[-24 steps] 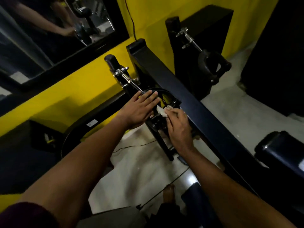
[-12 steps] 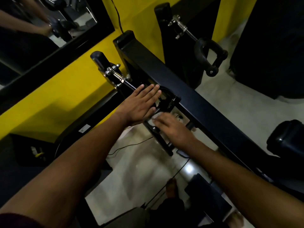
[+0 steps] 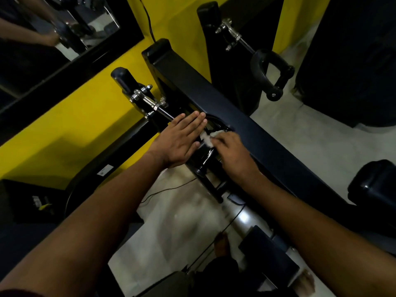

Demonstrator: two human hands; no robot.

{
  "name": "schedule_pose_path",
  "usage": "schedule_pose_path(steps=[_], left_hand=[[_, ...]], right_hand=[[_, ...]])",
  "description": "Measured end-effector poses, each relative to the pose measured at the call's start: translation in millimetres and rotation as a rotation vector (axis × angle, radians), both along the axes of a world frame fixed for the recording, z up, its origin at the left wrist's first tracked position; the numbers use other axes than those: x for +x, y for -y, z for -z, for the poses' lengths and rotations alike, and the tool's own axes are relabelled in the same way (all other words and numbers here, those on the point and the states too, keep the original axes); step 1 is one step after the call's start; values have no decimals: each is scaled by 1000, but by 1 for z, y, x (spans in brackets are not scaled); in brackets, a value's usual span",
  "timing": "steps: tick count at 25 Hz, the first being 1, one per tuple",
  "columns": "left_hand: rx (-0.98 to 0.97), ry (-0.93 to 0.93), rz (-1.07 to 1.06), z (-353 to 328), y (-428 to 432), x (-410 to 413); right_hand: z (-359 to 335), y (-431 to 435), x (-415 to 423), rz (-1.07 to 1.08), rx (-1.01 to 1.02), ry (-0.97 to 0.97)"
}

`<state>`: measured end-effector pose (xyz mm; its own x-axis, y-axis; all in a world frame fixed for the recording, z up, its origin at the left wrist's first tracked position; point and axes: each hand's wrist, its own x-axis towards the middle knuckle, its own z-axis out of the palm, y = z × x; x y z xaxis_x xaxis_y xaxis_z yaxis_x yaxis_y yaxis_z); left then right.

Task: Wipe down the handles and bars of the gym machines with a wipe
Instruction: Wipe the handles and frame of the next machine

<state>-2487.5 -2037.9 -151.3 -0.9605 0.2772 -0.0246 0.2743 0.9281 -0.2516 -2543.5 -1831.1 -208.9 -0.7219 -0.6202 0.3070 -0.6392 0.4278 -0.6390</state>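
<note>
A black D-shaped machine handle point(image 3: 203, 157) hangs on a chrome rod point(image 3: 147, 101) just left of the long black frame bar point(image 3: 246, 125). My left hand point(image 3: 182, 140) lies flat on the handle's upper part with the fingers straight and together. My right hand point(image 3: 233, 155) presses a small white wipe point(image 3: 207, 139) against the handle, fingers curled over it. Most of the handle's loop is hidden under both hands. A second black D-handle point(image 3: 272, 71) hangs free at the upper right.
A yellow wall point(image 3: 85, 125) with a black-framed mirror point(image 3: 64, 28) stands to the left. A black padded seat point(image 3: 375, 185) sits at the right edge. Thin cables point(image 3: 167, 190) run over the pale floor below, where a bare foot point(image 3: 221, 243) stands.
The right hand has moved back up the handle and the white wipe shows again between the hands. The left hand stays flat on the handle.
</note>
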Motion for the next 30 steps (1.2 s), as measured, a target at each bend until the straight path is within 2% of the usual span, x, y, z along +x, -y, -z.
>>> schedule_pose_path(steps=[2, 6, 7, 9, 10, 12, 14, 17, 21, 23, 25, 27, 28, 30], left_hand=[[-8, -9, 0, 1, 0, 1], [-9, -13, -20, 0, -1, 1], [-15, -11, -16, 1, -1, 1], [-27, -10, -15, 1, 0, 2], [-24, -11, -18, 1, -1, 2], [-15, -2, -18, -1, -2, 1], [-25, -6, -18, 0, -1, 2], [-12, -11, -22, -1, -2, 2], [-20, -18, -18, -1, -1, 1], [-19, -13, -27, -1, -1, 1], [-9, -1, -29, -1, -2, 1], [-7, -3, -29, -1, 0, 0], [-3, -6, -28, -1, -1, 0], [7, -6, -25, -1, -2, 0]], right_hand=[[-1, -2, 6, -34, 57, 22], [7, 2, 30, 402, -212, 366], [12, 8, 35, 483, -333, 530], [6, 26, 42, 603, -764, 1083], [3, 31, 43, 599, -967, 1314], [5, 32, 42, 493, -1150, 1554], [7, 29, 37, 421, -1170, 1630], [9, 27, 28, 456, -1243, 1652], [6, 31, 47, 384, -1195, 1759], [9, 33, 43, 441, -1261, 1729], [9, 34, 46, 474, -1211, 1644], [8, 37, 66, 472, -1021, 1496], [4, 37, 79, 505, -903, 1343], [-2, 34, 97, 506, -602, 846]])
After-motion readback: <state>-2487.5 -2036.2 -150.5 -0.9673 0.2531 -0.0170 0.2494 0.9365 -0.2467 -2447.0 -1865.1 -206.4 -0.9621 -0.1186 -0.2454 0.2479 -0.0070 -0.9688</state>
